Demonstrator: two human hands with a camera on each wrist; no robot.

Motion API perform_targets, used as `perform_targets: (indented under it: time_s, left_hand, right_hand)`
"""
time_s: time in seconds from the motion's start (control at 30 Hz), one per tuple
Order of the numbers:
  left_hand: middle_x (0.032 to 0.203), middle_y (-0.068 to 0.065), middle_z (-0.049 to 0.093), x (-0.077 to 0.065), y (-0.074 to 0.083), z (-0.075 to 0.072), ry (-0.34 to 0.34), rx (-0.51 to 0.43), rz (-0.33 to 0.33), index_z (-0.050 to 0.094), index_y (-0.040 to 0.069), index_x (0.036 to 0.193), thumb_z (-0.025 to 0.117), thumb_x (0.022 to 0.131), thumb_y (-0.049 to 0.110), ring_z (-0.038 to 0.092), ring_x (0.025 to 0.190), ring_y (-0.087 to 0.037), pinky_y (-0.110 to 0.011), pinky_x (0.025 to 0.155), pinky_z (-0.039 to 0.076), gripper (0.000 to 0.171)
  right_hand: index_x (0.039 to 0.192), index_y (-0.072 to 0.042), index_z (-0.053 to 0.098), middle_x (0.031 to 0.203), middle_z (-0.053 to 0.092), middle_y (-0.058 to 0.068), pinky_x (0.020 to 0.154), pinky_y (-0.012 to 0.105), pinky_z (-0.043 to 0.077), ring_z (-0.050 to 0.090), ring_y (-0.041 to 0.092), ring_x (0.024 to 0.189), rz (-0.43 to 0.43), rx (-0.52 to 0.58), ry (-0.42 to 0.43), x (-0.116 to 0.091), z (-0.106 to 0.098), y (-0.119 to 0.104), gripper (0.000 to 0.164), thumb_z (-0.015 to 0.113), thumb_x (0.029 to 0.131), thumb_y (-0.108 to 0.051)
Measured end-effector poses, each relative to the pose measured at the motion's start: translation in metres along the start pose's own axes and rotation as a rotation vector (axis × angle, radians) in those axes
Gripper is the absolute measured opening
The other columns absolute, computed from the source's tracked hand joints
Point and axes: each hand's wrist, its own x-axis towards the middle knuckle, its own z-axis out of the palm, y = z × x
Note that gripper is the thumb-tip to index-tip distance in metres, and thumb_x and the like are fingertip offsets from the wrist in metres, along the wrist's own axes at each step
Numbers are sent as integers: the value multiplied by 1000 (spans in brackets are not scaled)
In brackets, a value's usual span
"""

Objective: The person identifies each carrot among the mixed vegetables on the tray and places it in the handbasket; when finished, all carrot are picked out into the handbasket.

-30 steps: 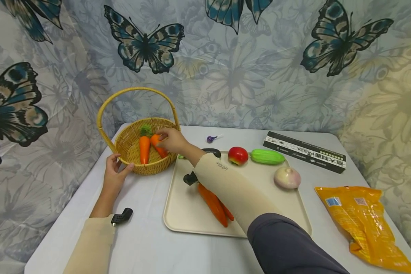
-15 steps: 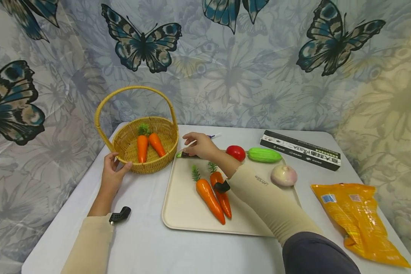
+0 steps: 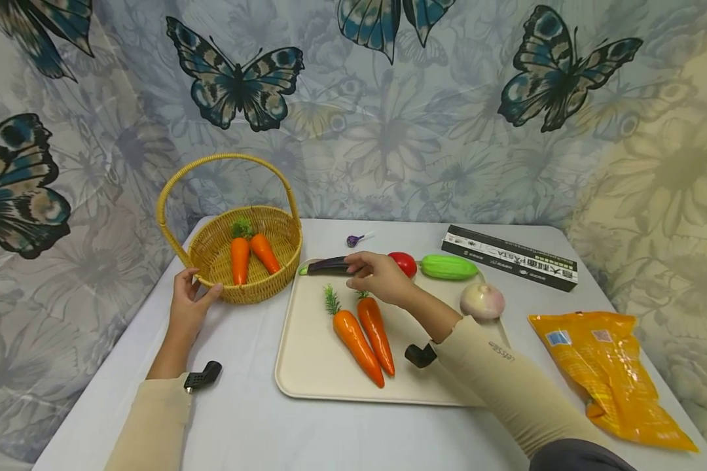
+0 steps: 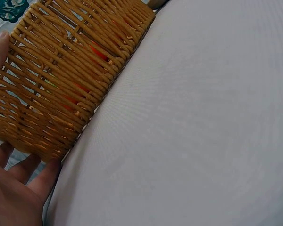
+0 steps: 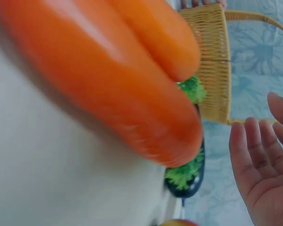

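Note:
My left hand (image 3: 188, 297) holds the side of a yellow wicker basket (image 3: 265, 288) with a tall handle, at the left of the table. Two orange carrots (image 3: 239, 260) with a green top lie inside. The left wrist view has the thumb near the rim and the fingers against the basket (image 4: 61, 80) wall. My right hand (image 3: 383, 278) is above a cream tray (image 3: 306, 373), its fingers loosely bent and holding nothing. Closest to its fingertips is a dark eggplant (image 3: 326, 266). Below the hand, two more carrots (image 3: 353, 340) lie side by side on the tray.
A red fruit (image 3: 403, 263), a green ridged vegetable (image 3: 448, 266) and a pale pink onion (image 3: 483, 301) line the tray's back and right. Behind lies a purple lollipop (image 3: 353, 241). A black pasta box (image 3: 509, 257) and an orange bag (image 3: 613, 379) are at the right.
My right hand has left the basket and moved right, over the tray. The carrots stay in the basket. My left hand remains on the basket.

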Motion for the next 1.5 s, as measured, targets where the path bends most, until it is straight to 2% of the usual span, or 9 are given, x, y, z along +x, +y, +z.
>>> perform_targets:
  time_s: [0.17, 0.47, 0.67, 0.77, 0.87, 1.0, 1.27, 1.5]
  left_hand:
    - [162, -11, 4, -1, -3, -2, -5, 0, -4, 31, 16, 135, 72, 90, 15, 16, 145, -32, -52, 113, 24, 61]
    - [162, -10, 3, 0, 0, 0, -18, -5, -11, 24, 5, 141, 71, 91, 15, 16, 145, -30, -51, 112, 25, 69]
    - [162, -10, 4, 0, -1, -1, -10, -11, -1, 25, 7, 140, 72, 90, 15, 16, 145, -30, -51, 112, 26, 68]
    - [161, -11, 4, -1, 2, 0, -15, -30, -5, 24, 4, 140, 71, 90, 10, 15, 145, -32, -52, 113, 24, 69]
    - [161, -14, 4, -6, 13, 2, -22, -40, -12, 22, -1, 139, 70, 90, 5, 14, 145, -34, -53, 113, 23, 69]
    - [161, -16, 4, -9, 21, 3, -28, -37, -16, 23, -2, 138, 70, 89, 5, 13, 145, -36, -54, 113, 22, 68]
    - [161, -11, 5, 1, 1, -1, -17, -26, 2, 25, 4, 139, 71, 90, 9, 15, 145, -31, -52, 113, 23, 68]
    - [161, -11, 5, 2, -3, -2, -15, 1, -2, 22, 2, 141, 72, 90, 16, 16, 145, -31, -53, 112, 25, 73]
  right_hand:
    - [130, -7, 59, 117, 63, 14, 77, 31, 57, 64, 20, 97, 37, -19, 22, -19, 0, 11, 47, 75, 86, -10]
    - [132, 0, 56, 116, 62, 16, 73, 32, 58, 66, 22, 90, 108, -1, 76, -44, -3, 23, 55, 77, 82, -2]
    - [130, -1, 56, 111, 63, 13, 65, 33, 58, 65, 21, 85, 170, -31, 72, -55, -1, 30, 57, 80, 79, -9]
    - [130, -2, 56, 108, 63, 11, 61, 33, 58, 65, 20, 78, 224, -48, 56, -59, 0, 35, 60, 82, 77, -11]
    - [131, -3, 55, 105, 62, 9, 58, 32, 57, 63, 19, 69, 280, -84, 36, -64, 2, 36, 62, 83, 76, -15]
    - [130, -2, 54, 98, 61, 6, 57, 32, 55, 61, 20, 61, 321, -143, -1, -67, 4, 36, 67, 86, 74, -22]
    - [130, 2, 52, 83, 61, 3, 56, 31, 52, 61, 19, 58, 330, -203, -49, -65, 13, 37, 70, 85, 75, -25]
    - [130, 3, 52, 82, 62, 5, 57, 31, 55, 63, 20, 59, 353, -145, -98, -62, 16, 35, 64, 82, 78, -19]
